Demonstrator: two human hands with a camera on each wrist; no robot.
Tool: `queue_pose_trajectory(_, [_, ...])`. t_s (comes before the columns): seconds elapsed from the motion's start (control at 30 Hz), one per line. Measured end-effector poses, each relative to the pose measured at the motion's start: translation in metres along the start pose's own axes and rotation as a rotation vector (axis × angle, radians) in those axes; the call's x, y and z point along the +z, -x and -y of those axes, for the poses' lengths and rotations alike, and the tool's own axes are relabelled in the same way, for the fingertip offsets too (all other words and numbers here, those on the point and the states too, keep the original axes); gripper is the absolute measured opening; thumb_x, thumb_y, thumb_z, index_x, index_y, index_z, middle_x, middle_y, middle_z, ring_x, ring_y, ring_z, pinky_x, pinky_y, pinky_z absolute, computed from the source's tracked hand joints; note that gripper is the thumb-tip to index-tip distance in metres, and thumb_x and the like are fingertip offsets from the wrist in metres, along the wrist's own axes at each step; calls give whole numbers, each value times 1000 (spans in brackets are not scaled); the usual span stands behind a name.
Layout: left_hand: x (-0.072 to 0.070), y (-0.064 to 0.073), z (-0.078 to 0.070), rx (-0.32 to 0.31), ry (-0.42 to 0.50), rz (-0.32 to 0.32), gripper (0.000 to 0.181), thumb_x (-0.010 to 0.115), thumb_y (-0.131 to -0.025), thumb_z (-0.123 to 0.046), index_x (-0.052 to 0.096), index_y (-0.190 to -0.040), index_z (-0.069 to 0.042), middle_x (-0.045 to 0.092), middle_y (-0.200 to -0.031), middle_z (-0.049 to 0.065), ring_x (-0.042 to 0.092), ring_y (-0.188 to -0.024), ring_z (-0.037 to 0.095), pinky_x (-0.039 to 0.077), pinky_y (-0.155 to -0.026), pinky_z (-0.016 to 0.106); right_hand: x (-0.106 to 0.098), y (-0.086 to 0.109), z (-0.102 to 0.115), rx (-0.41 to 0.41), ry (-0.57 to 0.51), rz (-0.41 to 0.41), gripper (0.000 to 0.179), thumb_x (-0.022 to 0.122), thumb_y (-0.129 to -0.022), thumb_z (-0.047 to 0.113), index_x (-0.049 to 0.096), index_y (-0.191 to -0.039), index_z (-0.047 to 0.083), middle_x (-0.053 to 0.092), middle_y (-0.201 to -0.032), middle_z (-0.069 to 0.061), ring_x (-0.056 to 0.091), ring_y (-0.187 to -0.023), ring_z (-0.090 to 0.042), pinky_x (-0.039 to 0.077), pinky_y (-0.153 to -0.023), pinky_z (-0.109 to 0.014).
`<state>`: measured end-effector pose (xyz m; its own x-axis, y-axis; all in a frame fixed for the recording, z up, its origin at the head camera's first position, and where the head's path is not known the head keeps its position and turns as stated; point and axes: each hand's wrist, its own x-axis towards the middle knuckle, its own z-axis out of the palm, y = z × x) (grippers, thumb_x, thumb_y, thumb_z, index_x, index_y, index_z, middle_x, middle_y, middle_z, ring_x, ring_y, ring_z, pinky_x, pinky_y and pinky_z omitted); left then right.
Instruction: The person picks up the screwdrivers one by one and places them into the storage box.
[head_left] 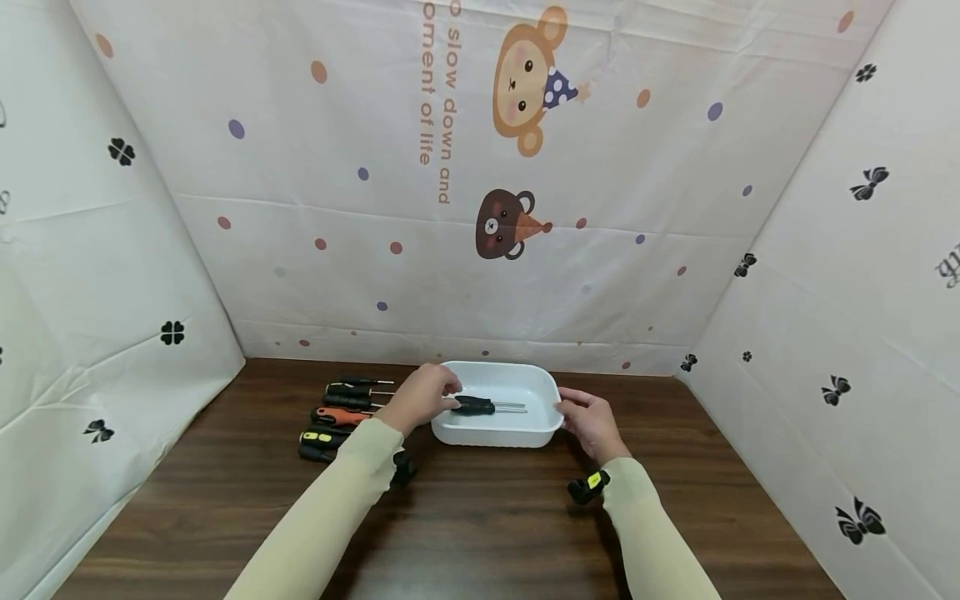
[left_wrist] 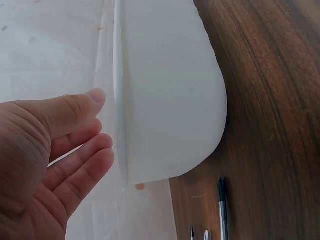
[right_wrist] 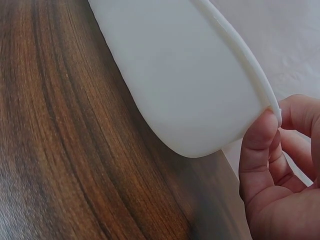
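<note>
A white rectangular tray [head_left: 491,437] sits near the back of the table. Inside it, toward the left, lie black-handled screwdrivers [head_left: 474,406] with their metal shafts pointing right. Over the tray's left end is my left hand [head_left: 422,397], close to those handles. In the left wrist view its thumb and loosely bent fingers [left_wrist: 76,185] stand apart, with nothing between them, beside the rim. My right hand [head_left: 592,425] pinches the rim at the tray's right end, the thumb pressed to the outside wall in the right wrist view.
Left of the tray, several screwdrivers lie side by side, partly behind my left forearm; one has an orange handle [head_left: 337,415], another a black and yellow handle [head_left: 321,438]. A patterned cloth wall [head_left: 420,275] rises behind the table [head_left: 480,517], with similar walls at both sides.
</note>
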<state>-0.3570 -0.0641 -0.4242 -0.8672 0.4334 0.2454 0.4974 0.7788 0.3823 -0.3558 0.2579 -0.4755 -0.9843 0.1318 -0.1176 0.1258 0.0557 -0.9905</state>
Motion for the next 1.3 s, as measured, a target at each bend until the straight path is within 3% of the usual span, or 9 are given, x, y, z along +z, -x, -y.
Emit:
queue_pose_trajectory(0.33, [-7, 26, 3, 12, 4, -77, 19, 84, -86, -14, 79, -103, -7, 75, -100, 3, 70, -92, 18, 59, -84, 37, 0, 2, 0, -3, 1, -8, 42, 72, -92, 3, 66, -133, -2, 73, -118, -18, 63, -68, -11, 58, -63, -23])
queue_pose_trajectory(0.57, [-10, 50, 12, -16, 94, -122, 18, 84, -85, -13, 79, -102, -7, 74, -98, 5, 69, -86, 13, 60, -78, 33, 1, 1, 0, -9, -4, 0, 42, 71, -92, 2, 65, -133, -3, 73, -116, -19, 63, -70, -12, 57, -63, -22])
queue_pose_trajectory(0.8, [-15, 77, 25, -60, 80, -144, 19, 85, -85, -19, 80, -102, -14, 72, -96, -4, 67, -88, 11, 59, -79, 33, -1, 0, 0, 3, 13, 1, 41, 70, -93, 4, 66, -134, -1, 70, -125, -22, 65, -73, -14, 58, -66, -24])
queue_pose_trajectory(1.13, [-20, 107, 41, -108, 135, -145, 20, 85, -85, -20, 80, -103, -14, 73, -98, -2, 67, -89, 13, 58, -78, 34, -2, 1, 0, 4, 5, -1, 43, 72, -93, 4, 65, -134, -2, 72, -120, -17, 63, -69, -11, 57, -65, -23])
queue_pose_trajectory(1.3, [-18, 123, 52, -69, 128, -166, 14, 85, -84, -18, 80, -97, -16, 72, -94, -7, 68, -86, 11, 59, -77, 33, -1, 1, -1, -12, 4, 3, 44, 72, -92, 4, 64, -134, -4, 73, -116, -17, 63, -72, -12, 56, -63, -22])
